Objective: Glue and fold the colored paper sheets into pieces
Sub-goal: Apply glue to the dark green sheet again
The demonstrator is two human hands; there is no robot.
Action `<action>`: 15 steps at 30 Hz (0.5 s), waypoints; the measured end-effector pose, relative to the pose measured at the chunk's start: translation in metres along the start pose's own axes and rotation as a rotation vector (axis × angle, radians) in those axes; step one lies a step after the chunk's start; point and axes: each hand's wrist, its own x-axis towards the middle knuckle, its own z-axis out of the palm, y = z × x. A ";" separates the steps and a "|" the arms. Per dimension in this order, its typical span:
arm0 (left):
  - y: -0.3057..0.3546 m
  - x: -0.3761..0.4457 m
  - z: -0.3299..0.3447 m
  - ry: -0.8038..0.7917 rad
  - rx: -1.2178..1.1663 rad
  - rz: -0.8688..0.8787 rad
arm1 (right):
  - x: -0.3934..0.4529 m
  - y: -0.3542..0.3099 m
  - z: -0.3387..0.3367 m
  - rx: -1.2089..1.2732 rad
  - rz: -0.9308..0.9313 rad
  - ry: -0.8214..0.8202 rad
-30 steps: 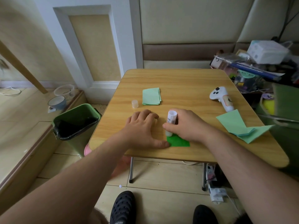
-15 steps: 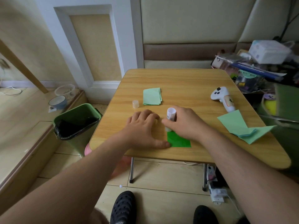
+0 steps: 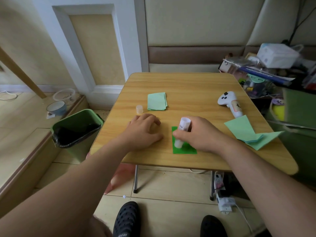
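Wooden bench: my right hand grips glue stick on dark green sheet; left hand, loosely curled at nine o'clock, holds nothing, so the unpinned sheet may drag.

We see a paper stack at the table's centre, a cap left of it, a controller at right, folded sheets below that.
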 end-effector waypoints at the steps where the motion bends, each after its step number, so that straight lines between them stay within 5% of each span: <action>1: 0.001 0.001 0.003 0.028 0.022 0.000 | 0.001 0.002 -0.001 0.009 -0.009 0.072; 4: 0.005 0.000 0.008 0.098 0.082 0.011 | 0.004 0.004 0.003 0.000 -0.011 0.135; 15: 0.007 -0.003 0.010 0.126 0.120 0.027 | -0.004 -0.003 0.011 -0.148 -0.036 -0.109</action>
